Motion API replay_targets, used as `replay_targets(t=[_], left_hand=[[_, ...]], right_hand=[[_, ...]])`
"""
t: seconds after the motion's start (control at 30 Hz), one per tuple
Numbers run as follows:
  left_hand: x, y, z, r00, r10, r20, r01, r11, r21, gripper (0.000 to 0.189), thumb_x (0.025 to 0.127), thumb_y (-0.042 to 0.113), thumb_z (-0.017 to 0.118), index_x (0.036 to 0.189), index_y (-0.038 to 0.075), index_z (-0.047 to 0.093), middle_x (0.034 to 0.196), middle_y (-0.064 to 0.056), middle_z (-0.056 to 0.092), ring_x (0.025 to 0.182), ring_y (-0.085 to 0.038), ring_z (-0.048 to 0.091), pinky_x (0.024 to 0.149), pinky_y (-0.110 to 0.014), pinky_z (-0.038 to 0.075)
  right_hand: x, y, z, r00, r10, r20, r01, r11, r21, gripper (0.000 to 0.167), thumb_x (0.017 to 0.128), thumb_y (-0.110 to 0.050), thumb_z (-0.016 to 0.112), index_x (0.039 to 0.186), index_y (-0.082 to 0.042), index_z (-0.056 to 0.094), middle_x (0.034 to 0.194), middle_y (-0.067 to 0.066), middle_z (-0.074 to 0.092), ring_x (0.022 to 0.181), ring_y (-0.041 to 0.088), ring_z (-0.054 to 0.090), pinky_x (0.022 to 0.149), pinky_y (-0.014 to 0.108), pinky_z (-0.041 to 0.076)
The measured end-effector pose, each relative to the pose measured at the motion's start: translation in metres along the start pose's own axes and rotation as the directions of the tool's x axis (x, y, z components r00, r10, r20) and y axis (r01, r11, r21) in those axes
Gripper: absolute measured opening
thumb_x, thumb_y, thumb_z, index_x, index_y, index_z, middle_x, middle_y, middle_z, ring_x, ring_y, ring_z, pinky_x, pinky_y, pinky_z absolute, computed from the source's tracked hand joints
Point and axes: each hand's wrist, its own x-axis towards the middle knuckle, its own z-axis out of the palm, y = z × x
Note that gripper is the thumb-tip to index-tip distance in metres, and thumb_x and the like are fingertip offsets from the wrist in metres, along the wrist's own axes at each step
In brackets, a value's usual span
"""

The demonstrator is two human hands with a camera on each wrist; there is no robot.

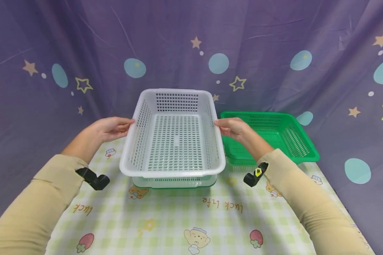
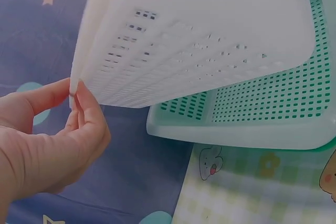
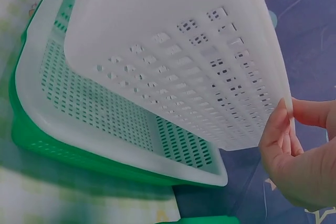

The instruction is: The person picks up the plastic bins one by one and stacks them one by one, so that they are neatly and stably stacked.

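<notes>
A white plastic mesh basket [image 1: 175,173] is held up between both hands, its far end raised. My left hand [image 1: 113,128] pinches its left rim between thumb and fingers, while the right hand [image 1: 233,127] pinches the rim on the opposite side. Beneath it, as both wrist views show, sits a second white basket [image 2: 236,136] nested in a green basket [image 3: 89,162]. In the head view the held basket hides most of that pair. The wrist views show a gap between the held basket and the one below.
Another green basket [image 1: 307,154] stands at the right on the table, partly behind the right forearm. A checked tablecloth [image 1: 166,219] with cartoon prints covers the table. A purple curtain [image 1: 178,21] with stars hangs behind and at both sides.
</notes>
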Motion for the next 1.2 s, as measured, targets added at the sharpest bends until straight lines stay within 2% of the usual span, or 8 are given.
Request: replay_targets(t=[0.1, 0.23, 0.37, 0.5, 0.73, 1.0, 1.13, 1.2], left_hand=[[-0.002, 0.001, 0.002, 1.0, 0.0, -0.006, 0.0, 1.0, 0.002, 0.021, 0.098, 0.007, 0.05, 0.085, 0.007, 0.066, 0.091, -0.001, 0.065, 0.084, -0.007, 0.062, 0.075, -0.016, 0.055], [-0.002, -0.002, 0.003, 1.0, 0.0, -0.018, 0.001, 1.0, 0.016, 0.026, 0.099, 0.007, 0.048, 0.082, 0.008, 0.067, 0.085, 0.001, 0.067, 0.08, -0.005, 0.062, 0.074, -0.015, 0.055], [0.005, -0.01, 0.001, 0.999, -0.014, -0.05, 0.015, 0.999, 0.038, 0.024, 0.099, 0.007, 0.048, 0.081, 0.009, 0.065, 0.082, 0.003, 0.068, 0.078, -0.004, 0.062, 0.073, -0.013, 0.054], [0.012, -0.02, 0.0, 0.996, -0.011, -0.083, 0.017, 0.997, 0.073, 0.018, 0.098, 0.007, 0.05, 0.084, 0.011, 0.06, 0.081, 0.004, 0.067, 0.078, -0.003, 0.063, 0.074, -0.012, 0.054], [0.024, -0.033, -0.001, 0.987, 0.093, -0.128, -0.067, 0.979, 0.19, 0.036, 0.098, 0.005, 0.05, 0.069, 0.02, 0.066, 0.072, 0.011, 0.067, 0.071, 0.001, 0.062, 0.068, -0.011, 0.053], [0.038, -0.047, 0.004, 0.932, 0.144, -0.332, -0.068, 0.971, 0.23, 0.039, 0.092, 0.0, 0.058, 0.059, 0.02, 0.063, 0.058, 0.012, 0.063, 0.058, 0.002, 0.06, 0.059, -0.01, 0.054], [0.044, -0.053, 0.005, 0.891, 0.194, -0.41, -0.063, 0.948, 0.312, 0.011, 0.09, -0.001, 0.061, 0.086, 0.008, 0.067, 0.057, 0.014, 0.06, 0.058, 0.002, 0.059, 0.06, -0.012, 0.055], [0.046, -0.056, 0.005, 0.88, 0.211, -0.426, -0.056, 0.936, 0.348, 0.021, 0.09, -0.002, 0.061, 0.111, -0.001, 0.063, 0.058, 0.015, 0.059, 0.058, 0.003, 0.059, 0.062, -0.012, 0.056]], right_hand=[[-0.001, -0.002, 0.0, 1.0, 0.015, -0.006, -0.016, 1.0, -0.024, 0.009, 0.092, 0.0, 0.058, 0.096, -0.005, 0.064, 0.076, -0.001, 0.07, 0.063, 0.007, 0.066, 0.062, 0.017, 0.057], [-0.001, -0.002, -0.001, 1.0, 0.019, -0.008, -0.019, 0.998, -0.052, 0.013, 0.092, 0.0, 0.058, 0.085, -0.009, 0.066, 0.074, -0.002, 0.069, 0.055, 0.004, 0.058, 0.062, 0.016, 0.055], [0.005, 0.005, -0.002, 0.999, 0.03, -0.034, -0.033, 0.995, -0.094, 0.007, 0.093, -0.001, 0.059, 0.097, -0.006, 0.063, 0.075, -0.003, 0.068, 0.057, 0.004, 0.057, 0.062, 0.016, 0.054], [0.011, 0.014, -0.003, 0.995, 0.054, -0.08, -0.066, 0.986, -0.155, 0.029, 0.092, -0.003, 0.06, 0.121, 0.001, 0.058, 0.074, -0.005, 0.068, 0.062, 0.003, 0.06, 0.064, 0.016, 0.055], [0.019, 0.029, -0.008, 0.993, 0.052, -0.108, -0.071, 0.981, -0.18, 0.047, 0.093, -0.002, 0.059, 0.137, 0.006, 0.046, 0.072, -0.007, 0.066, 0.061, 0.002, 0.059, 0.064, 0.014, 0.054], [0.029, 0.043, -0.007, 0.978, 0.059, -0.199, -0.111, 0.958, -0.265, 0.042, 0.091, -0.006, 0.064, 0.131, 0.003, 0.055, 0.086, -0.003, 0.065, 0.068, 0.003, 0.063, 0.075, 0.017, 0.058], [0.032, 0.047, -0.005, 0.974, 0.044, -0.221, -0.11, 0.949, -0.296, 0.042, 0.089, -0.003, 0.065, 0.129, 0.004, 0.056, 0.085, 0.0, 0.063, 0.066, 0.004, 0.062, 0.078, 0.019, 0.058], [0.032, 0.047, -0.003, 0.975, 0.034, -0.221, -0.105, 0.942, -0.318, 0.043, 0.088, -0.001, 0.065, 0.13, 0.005, 0.055, 0.083, 0.0, 0.063, 0.064, 0.004, 0.062, 0.085, 0.022, 0.058]])
